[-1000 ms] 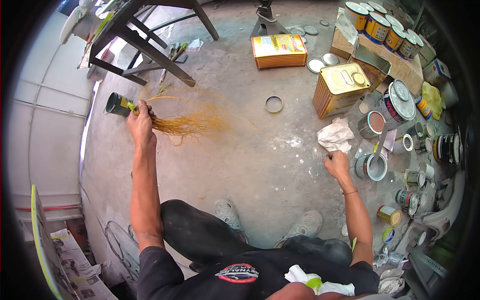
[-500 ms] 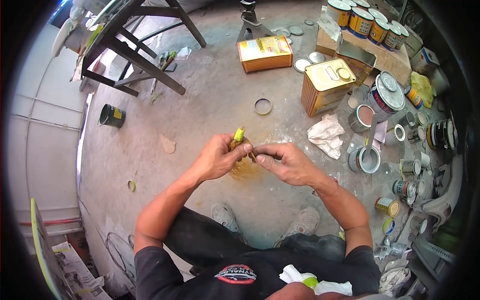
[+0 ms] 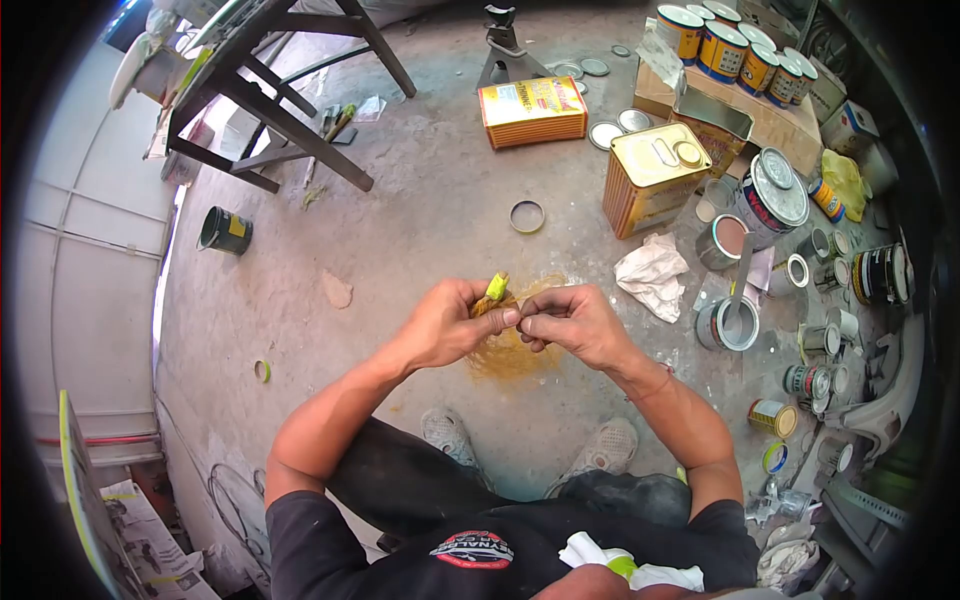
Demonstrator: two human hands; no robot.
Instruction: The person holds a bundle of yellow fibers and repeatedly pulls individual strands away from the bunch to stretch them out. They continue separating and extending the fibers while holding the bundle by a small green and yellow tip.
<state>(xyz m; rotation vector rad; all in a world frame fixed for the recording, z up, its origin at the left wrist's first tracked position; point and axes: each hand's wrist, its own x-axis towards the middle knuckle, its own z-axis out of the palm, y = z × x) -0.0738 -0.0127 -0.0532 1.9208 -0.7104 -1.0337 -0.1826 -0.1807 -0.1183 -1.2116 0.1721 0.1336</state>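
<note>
My left hand (image 3: pixel 452 322) is closed round a small brownish bundle (image 3: pixel 484 304) whose upper end is wrapped in bright yellow-green tape (image 3: pixel 497 286). My right hand (image 3: pixel 572 322) meets it at the fingertips, thumb and forefinger pinched together; what they pinch is too small to make out. Both hands are above the grey floor, over a yellow-brown stain (image 3: pixel 520 362). A round ring-like lid (image 3: pixel 527 216) lies on the floor beyond the hands.
A white crumpled cloth (image 3: pixel 652 277), a metal tin (image 3: pixel 655 175) and an open can with a stirrer (image 3: pixel 728 322) stand to the right among several cans. A dark trestle (image 3: pixel 300 135) and a dark can (image 3: pixel 225 232) are at left. An orange thinner tin (image 3: pixel 533 112) lies ahead.
Both hands have shifted slightly, with the taped end moving right and a little down. More of the stain shows beneath them.
</note>
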